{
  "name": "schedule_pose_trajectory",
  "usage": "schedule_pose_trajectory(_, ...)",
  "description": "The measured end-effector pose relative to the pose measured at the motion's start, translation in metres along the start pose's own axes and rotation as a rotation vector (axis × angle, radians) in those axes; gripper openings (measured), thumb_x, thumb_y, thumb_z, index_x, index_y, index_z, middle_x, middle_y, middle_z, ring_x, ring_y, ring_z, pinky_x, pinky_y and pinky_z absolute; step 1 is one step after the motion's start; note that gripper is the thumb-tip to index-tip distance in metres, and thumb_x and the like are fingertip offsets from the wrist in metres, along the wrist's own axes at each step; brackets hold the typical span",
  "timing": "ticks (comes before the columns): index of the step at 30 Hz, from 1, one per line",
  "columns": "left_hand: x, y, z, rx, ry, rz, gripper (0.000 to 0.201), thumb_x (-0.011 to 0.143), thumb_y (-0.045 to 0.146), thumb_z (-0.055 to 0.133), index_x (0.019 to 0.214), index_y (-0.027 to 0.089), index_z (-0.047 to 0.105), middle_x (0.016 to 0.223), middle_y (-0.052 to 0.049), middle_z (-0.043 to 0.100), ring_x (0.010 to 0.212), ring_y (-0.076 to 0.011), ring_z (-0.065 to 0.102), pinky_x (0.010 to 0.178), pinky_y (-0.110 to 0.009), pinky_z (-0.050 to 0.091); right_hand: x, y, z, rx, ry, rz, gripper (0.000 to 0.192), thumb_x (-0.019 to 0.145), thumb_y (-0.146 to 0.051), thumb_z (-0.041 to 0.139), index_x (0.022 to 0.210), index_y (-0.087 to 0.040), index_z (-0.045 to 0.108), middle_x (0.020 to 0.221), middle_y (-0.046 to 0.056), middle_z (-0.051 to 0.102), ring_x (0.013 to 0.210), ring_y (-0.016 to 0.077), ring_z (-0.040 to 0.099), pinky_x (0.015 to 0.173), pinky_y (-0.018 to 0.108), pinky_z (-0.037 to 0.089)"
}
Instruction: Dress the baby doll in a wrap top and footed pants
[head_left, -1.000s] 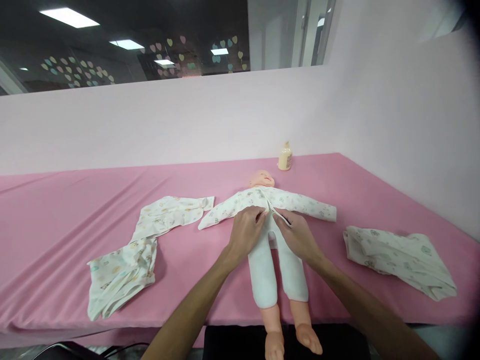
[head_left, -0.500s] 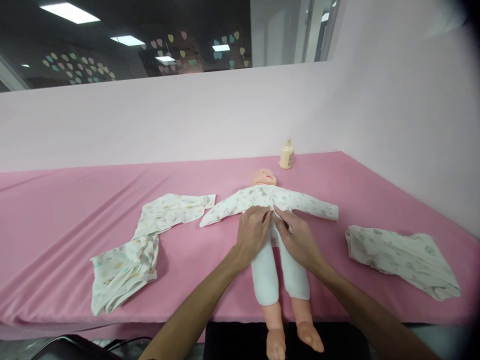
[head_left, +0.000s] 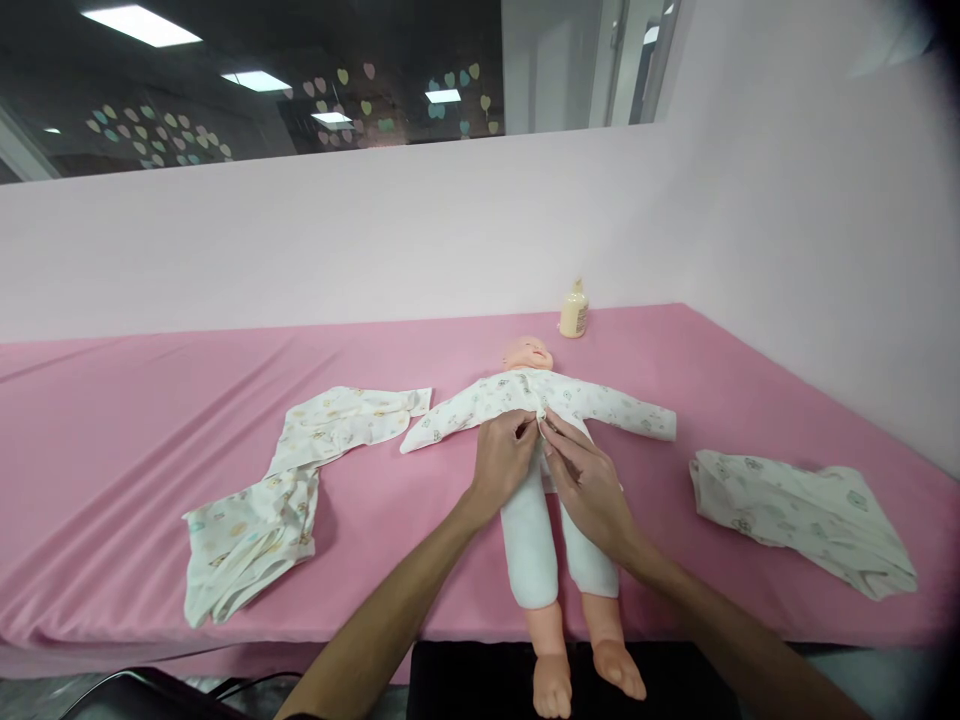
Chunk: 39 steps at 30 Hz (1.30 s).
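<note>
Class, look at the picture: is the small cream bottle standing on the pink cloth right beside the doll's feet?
No. The bottle stands at the far edge of the pink cloth, beyond the doll's head, away from its feet.

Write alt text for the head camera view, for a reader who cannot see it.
Two bare hands, left hand and right hand, pinch the front opening of a printed top on a baby doll lying face up on a pink table. Loose printed garments lie to the left and right; a small bottle stands beyond the doll's head.
</note>
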<state>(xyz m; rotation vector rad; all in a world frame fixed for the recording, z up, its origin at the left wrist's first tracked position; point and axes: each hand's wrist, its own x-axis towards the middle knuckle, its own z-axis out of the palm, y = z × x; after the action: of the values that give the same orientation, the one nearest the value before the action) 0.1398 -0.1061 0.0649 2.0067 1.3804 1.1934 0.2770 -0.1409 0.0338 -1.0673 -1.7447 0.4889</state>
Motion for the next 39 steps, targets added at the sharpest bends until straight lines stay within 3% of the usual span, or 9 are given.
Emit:
schedule_pose_trajectory(6,0.003,-0.002,-0.010,-0.180,-0.125,-0.056,0.024,0.087,0.026,0.045,0.070,0.017,0.060,0.069,0.001,0.058,0.065,-0.0121,0.045,0.059,-0.024,0.034,0.004,-0.003,-0.001,0.039,-0.011,0.045,0.042,0.098,-0.027,0.041,0.137,-0.027,0.057,0.150,0.003,0.046,0.139,0.0204,0.043,0.115,0.044,0.040)
schedule_pose_trajectory(11,0.006,-0.004,-0.017,-0.242,-0.175,-0.103,0.027,0.088,0.028,0.045,0.068,0.017,0.059,0.064,0.003,0.051,0.063,-0.0112,0.042,0.059,-0.024,0.034,0.005,-0.002,-0.003,0.018,-0.026,0.032,0.043,0.097,-0.023,0.041,0.135,-0.027,0.059,0.149,0.003,0.048,0.138,0.0203,0.044,0.115,0.044,0.040)
schedule_pose_trajectory(15,0.006,-0.006,-0.017,-0.264,-0.199,-0.095,0.029,0.091,0.033,0.045,0.073,0.017,0.062,0.068,0.002,0.054,0.065,-0.0115,0.044,0.061,-0.024,0.035,0.005,0.000,-0.004,0.021,-0.036,-0.002,0.044,0.096,-0.021,0.040,0.135,-0.029,0.059,0.148,0.001,0.049,0.138,0.0205,0.045,0.115,0.046,0.039)
schedule_pose_trajectory(26,0.006,-0.008,-0.010,-0.189,-0.177,-0.073,0.035,0.096,0.040,0.040,0.068,0.019,0.040,0.065,0.004,0.041,0.062,-0.0111,0.037,0.059,-0.025,0.030,0.003,0.003,-0.004,0.048,-0.093,0.096,0.052,0.095,-0.022,0.039,0.147,-0.026,0.039,0.149,0.004,0.048,0.139,0.0192,0.042,0.114,0.044,0.040)
schedule_pose_trajectory(32,0.002,-0.003,-0.005,-0.051,-0.151,-0.055,0.033,0.099,0.036,0.032,0.071,0.020,0.038,0.067,0.003,0.042,0.064,-0.0127,0.039,0.062,-0.028,0.030,0.005,0.005,0.001,-0.158,-0.057,-0.014,0.056,0.095,-0.021,0.038,0.151,-0.024,0.035,0.150,0.005,0.046,0.141,0.0214,0.040,0.115,0.048,0.037)
schedule_pose_trajectory(39,0.002,-0.003,-0.003,-0.084,-0.128,-0.084,0.031,0.099,0.036,0.034,0.073,0.020,0.037,0.070,0.003,0.042,0.068,-0.0131,0.039,0.064,-0.027,0.032,0.003,0.008,0.005,-0.271,0.011,-0.102,0.053,0.096,-0.022,0.039,0.149,-0.021,0.040,0.146,0.008,0.050,0.139,0.0233,0.042,0.115,0.050,0.038)
